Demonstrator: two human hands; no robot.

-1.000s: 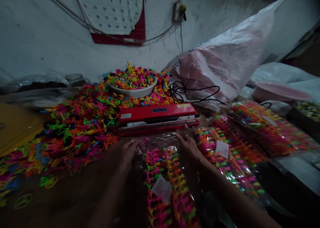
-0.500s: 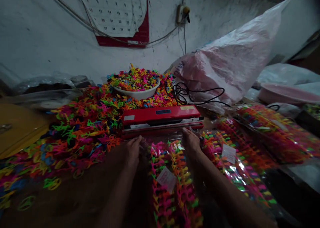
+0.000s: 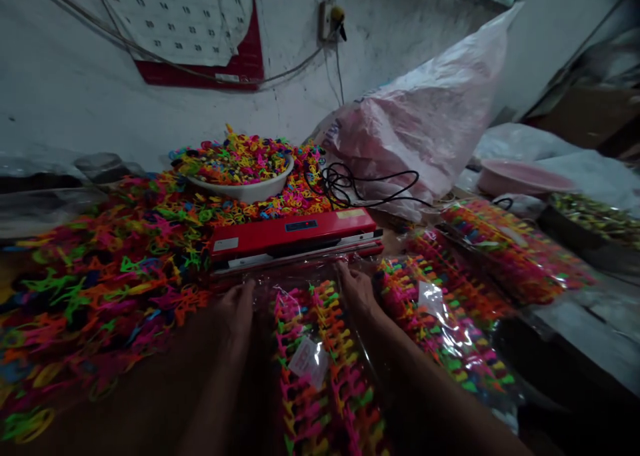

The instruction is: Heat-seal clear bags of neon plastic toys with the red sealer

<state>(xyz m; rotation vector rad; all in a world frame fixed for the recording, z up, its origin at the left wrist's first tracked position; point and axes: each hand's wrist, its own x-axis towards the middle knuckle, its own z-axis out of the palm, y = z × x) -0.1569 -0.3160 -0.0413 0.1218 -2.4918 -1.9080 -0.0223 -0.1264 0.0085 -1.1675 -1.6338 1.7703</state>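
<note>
A clear plastic bag (image 3: 320,339) lies in front of me, with rows of small bright plastic toys and a white label inside. Its far edge is pinched at the left corner by my left hand (image 3: 239,306) and at the right corner by my right hand (image 3: 356,288). Just beyond the fingers sits a red bag sealer (image 3: 295,235), with a small display and a silver strip along its front. The bag's edge lies close against the sealer's front; whether it is inside the slot I cannot tell.
Loose colourful plastic pieces (image 3: 115,269) are heaped at the left. Behind the sealer stands a heaped white bowl (image 3: 255,191). Filled bags (image 3: 445,316) lie at the right, with a black cable (image 3: 370,179), a large pinkish plastic sack (image 3: 400,129) and a pink basin (image 3: 525,176) beyond.
My view has turned to the right, so everything appears farther left. Both hands still hold the bag's far edge near the sealer.
</note>
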